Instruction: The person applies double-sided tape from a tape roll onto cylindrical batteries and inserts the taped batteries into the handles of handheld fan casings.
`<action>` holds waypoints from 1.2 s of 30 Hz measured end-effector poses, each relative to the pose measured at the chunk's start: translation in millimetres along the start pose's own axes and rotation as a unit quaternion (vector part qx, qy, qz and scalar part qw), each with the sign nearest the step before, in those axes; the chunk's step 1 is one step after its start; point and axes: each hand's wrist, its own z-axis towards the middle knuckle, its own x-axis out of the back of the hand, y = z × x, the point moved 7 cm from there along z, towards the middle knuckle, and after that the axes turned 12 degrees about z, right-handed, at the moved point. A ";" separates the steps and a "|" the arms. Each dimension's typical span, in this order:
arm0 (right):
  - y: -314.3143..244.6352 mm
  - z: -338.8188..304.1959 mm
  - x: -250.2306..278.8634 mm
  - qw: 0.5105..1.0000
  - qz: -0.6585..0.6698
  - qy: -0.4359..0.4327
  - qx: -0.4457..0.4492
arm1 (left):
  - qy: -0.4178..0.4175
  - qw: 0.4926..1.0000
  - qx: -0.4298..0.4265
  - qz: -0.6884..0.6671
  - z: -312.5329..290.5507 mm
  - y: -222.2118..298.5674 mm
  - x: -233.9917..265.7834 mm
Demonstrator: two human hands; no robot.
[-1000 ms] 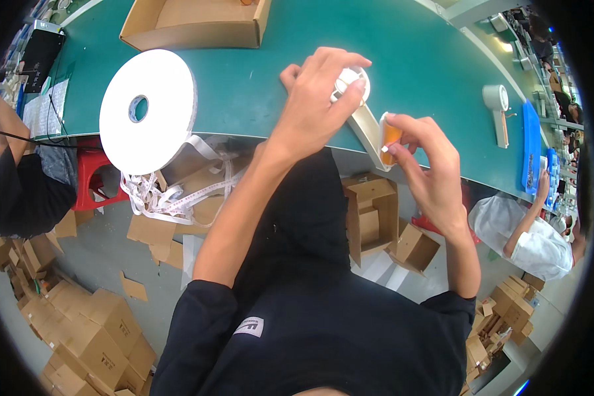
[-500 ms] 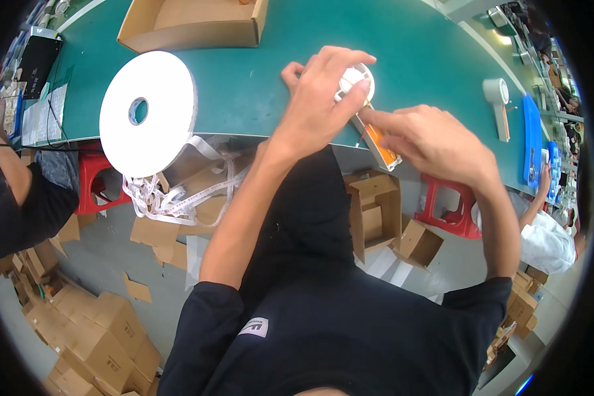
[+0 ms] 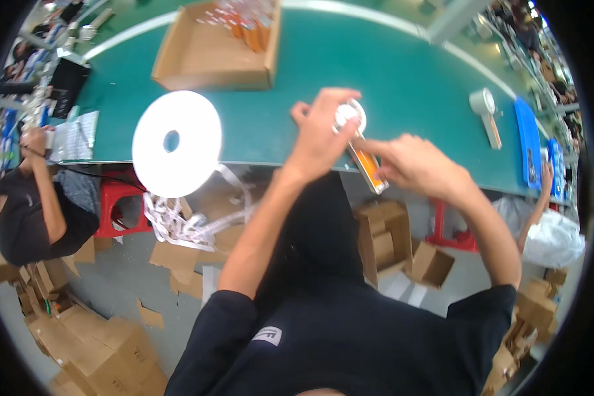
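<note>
The left hand (image 3: 321, 135) curls over a small white round piece (image 3: 350, 116), hiding most of it. The right hand (image 3: 412, 165) pinches a narrow orange-and-white pack (image 3: 367, 165) at the green table's (image 3: 389, 72) near edge; its lower end is blurred. A big white tape roll (image 3: 176, 143) lies left.

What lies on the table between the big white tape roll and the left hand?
Only bare green table between the roll and the left hand, in the head view.

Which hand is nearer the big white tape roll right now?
Left. The left hand sits just right of the big white tape roll, apart from it; the right hand is farther right, on the orange-and-white strip.
</note>
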 end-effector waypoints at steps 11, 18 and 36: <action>-2.7 -7.8 -24.2 0.963 -0.147 0.221 0.039 | 0.034 0.999 -0.006 -0.025 -5.9 -2.1 5.4; 74.1 4.0 44.7 0.932 -0.089 0.350 -0.013 | 0.090 0.993 0.065 -0.046 -6.1 -18.9 12.0; 66.3 -9.0 42.2 0.772 -0.157 0.598 0.144 | 0.168 0.948 0.012 0.269 49.2 -23.8 126.4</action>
